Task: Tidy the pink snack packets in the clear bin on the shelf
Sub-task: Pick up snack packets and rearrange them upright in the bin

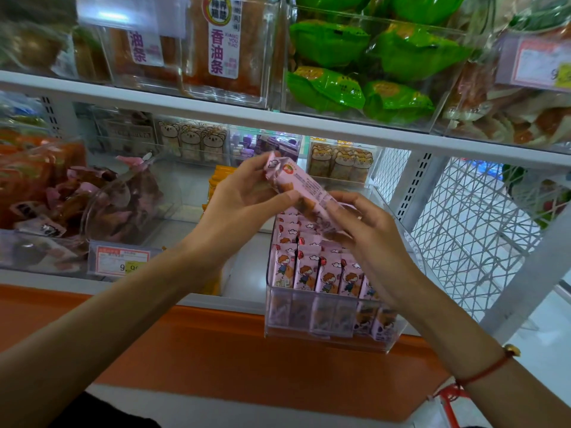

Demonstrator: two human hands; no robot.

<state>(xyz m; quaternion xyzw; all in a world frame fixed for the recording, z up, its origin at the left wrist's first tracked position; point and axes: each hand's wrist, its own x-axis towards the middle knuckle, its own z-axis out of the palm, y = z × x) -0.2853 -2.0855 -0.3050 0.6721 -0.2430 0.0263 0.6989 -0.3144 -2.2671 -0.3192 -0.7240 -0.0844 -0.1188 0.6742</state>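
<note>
Both hands grip one pink packet (301,188), left hand (244,205) at its top, right hand (367,230) at its lower end, above the clear bin (327,329); best lowered upright into the rows just below

The lower shelf (247,242) is white with an orange front edge. On it, at the right, stands the clear bin (330,335), overhanging the front edge, packed with upright pink snack packets (312,270). At the left sits another clear bin (92,211) heaped with brown and pink wrapped snacks, a price tag (119,261) on its front. Between the two stand orange packets (216,186). Small clear boxes of bear-printed packets (191,140) line the back. The upper shelf (216,103) carries a bin of green packets (364,72).
</note>
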